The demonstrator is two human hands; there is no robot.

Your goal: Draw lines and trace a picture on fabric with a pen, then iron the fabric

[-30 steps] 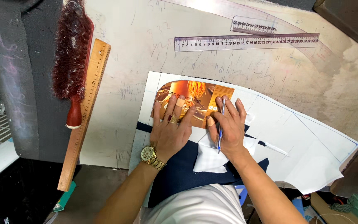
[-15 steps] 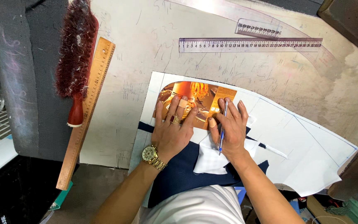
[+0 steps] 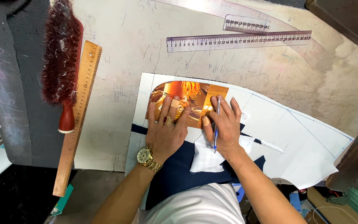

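Observation:
My left hand [image 3: 167, 128] lies flat, fingers spread, on an orange printed card template [image 3: 195, 93] with one rounded corner. It wears a gold watch and a ring. My right hand [image 3: 224, 124] holds a blue pen [image 3: 216, 120], tip at the card's right edge. The card rests on a large white paper pattern piece [image 3: 295, 141] marked with blue lines. Dark navy fabric [image 3: 175, 170] and a small white fabric piece [image 3: 206, 159] lie under my wrists.
A red-handled brush [image 3: 61, 62] and a long wooden ruler [image 3: 77, 116] lie at the left. A clear straight ruler [image 3: 239, 40] and a clear curved ruler [image 3: 270, 29] lie at the back of the chalk-marked table [image 3: 117, 54]. Clutter sits at the lower right.
My right hand with the pen has crept slightly up along the card's right edge. My left hand stays pressed on the card.

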